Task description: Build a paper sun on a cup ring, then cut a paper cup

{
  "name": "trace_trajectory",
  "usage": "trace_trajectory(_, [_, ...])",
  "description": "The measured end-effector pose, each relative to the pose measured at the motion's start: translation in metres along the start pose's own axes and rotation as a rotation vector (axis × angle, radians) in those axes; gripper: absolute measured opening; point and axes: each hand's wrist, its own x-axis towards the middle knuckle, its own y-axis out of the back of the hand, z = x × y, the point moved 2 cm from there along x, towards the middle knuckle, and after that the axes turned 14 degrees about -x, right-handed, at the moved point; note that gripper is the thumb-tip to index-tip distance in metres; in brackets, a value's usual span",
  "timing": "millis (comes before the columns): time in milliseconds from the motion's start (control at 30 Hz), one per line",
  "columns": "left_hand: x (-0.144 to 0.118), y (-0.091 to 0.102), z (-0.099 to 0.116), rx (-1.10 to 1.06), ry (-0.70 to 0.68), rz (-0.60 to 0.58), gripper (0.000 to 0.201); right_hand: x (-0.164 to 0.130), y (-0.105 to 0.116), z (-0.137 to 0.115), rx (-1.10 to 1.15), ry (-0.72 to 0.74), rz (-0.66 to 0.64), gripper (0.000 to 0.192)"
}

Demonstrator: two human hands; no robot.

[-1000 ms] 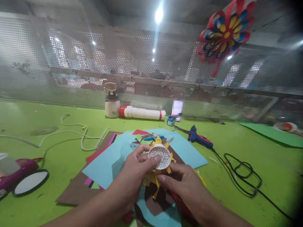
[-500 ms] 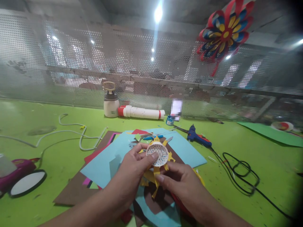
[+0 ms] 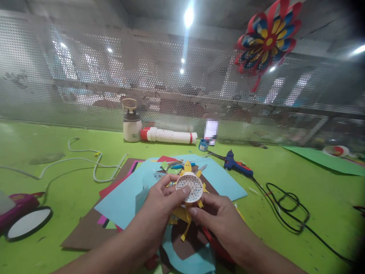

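A small turtle made from a white paper cup (image 3: 194, 187) is up in front of me. Blue dots and dark lines pattern its round face, and a yellow paper head (image 3: 187, 166) with drawn eyes sticks out at the top. My left hand (image 3: 161, 199) is closed on the cup, thumb pressed on the patterned face. Just below the rim, my right hand (image 3: 218, 215) pinches a yellow paper piece at the lower side of the turtle; its fingertips partly hide that piece. From there a thin yellow strip (image 3: 186, 231) hangs down over the papers.
Light blue paper (image 3: 122, 207) and brown sheets (image 3: 82, 232) are stacked beneath my hands, with a blue pen (image 3: 178, 166) on top. To the right lies a blue glue gun (image 3: 238, 165) with a looped black cord. A spray bottle (image 3: 132, 127) stands at the back.
My right fingers have shifted slightly up and closer to the cup's lower edge. The turtle stays in my left hand. The whole view has moved a little.
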Motion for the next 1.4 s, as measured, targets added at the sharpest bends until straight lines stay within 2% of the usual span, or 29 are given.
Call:
trace_trajectory(367, [0.0011, 0.0017, 0.0029, -0.01, -0.011, -0.031, 0.039, 0.0003, -0.0003, 0.0046, -0.061, -0.076, 0.034, 0.03])
trace_trajectory(633, [0.0018, 0.0029, 0.0015, 0.021, -0.006, -0.024, 0.029, -0.001, 0.001, 0.0053, -0.12, -0.081, 0.038, 0.029])
trace_trajectory(867, [0.0016, 0.0029, -0.0015, 0.013, -0.008, -0.012, 0.026, 0.0007, 0.0021, 0.0033, -0.071, -0.004, 0.006, 0.031])
trace_trajectory(1067, [0.0016, 0.0017, -0.0025, 0.007, -0.001, -0.028, 0.023, 0.001, 0.0025, 0.0041, -0.028, -0.007, 0.004, 0.03])
trace_trajectory(1400, [0.0021, 0.0021, 0.0023, -0.012, -0.017, -0.027, 0.025, -0.0004, 0.001, 0.0085, -0.108, -0.067, 0.048, 0.025])
